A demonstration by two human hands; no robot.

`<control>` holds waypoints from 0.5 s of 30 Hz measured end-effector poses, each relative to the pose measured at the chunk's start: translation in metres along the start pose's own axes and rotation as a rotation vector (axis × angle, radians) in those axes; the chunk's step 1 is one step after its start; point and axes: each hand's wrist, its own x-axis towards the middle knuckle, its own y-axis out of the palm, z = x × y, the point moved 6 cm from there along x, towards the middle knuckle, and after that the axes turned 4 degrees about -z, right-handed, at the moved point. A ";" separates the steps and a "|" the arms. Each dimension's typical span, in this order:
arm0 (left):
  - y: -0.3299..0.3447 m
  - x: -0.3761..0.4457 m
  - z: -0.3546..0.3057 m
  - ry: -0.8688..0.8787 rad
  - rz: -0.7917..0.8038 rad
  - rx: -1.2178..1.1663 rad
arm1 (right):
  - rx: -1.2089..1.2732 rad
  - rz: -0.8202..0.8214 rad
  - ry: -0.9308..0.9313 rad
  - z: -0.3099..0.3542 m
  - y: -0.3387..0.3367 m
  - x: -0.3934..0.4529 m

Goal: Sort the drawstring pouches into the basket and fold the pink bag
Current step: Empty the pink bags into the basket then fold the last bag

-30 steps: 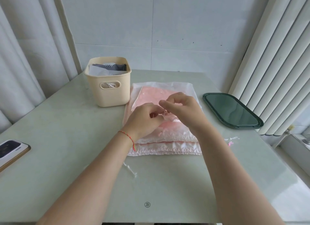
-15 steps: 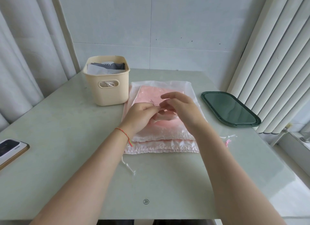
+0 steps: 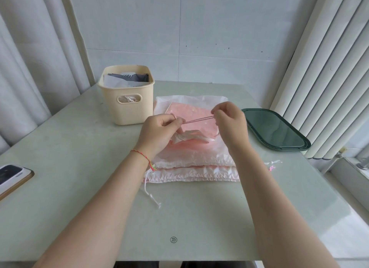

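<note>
Now cinching: left hand (image 3: 159, 131) pinches small pink pouch (image 3: 189, 137) at its neck, right hand (image 3: 229, 118) pinches taut drawstring (image 3: 198, 120). Both over pink bag (image 3: 195, 162), right of basket (image 3: 127, 100). Pull steady, level; keep neck gathered.

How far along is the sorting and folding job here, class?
Done: some pouches already sit in the basket. In hand: the left hand holds a small bunched pouch while the right hand pulls its pink cord taut. Left: that pouch and the flat pink and white bags stacked on the table.
</note>
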 end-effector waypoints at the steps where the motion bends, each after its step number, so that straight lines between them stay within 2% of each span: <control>1: 0.001 0.000 0.000 -0.012 0.004 -0.009 | -0.059 -0.063 0.001 -0.002 -0.005 0.002; 4: 0.004 -0.001 0.000 -0.045 0.023 -0.046 | -0.204 -0.106 -0.101 0.000 -0.007 0.002; 7: 0.008 -0.003 0.001 -0.101 0.068 -0.110 | -0.176 0.114 -0.200 0.006 0.011 -0.006; 10: 0.010 -0.003 0.004 -0.127 0.086 -0.155 | -0.155 0.323 -0.199 0.005 0.034 -0.017; 15: 0.009 -0.004 0.006 -0.184 0.076 -0.178 | -0.221 0.307 -0.227 0.000 0.037 -0.014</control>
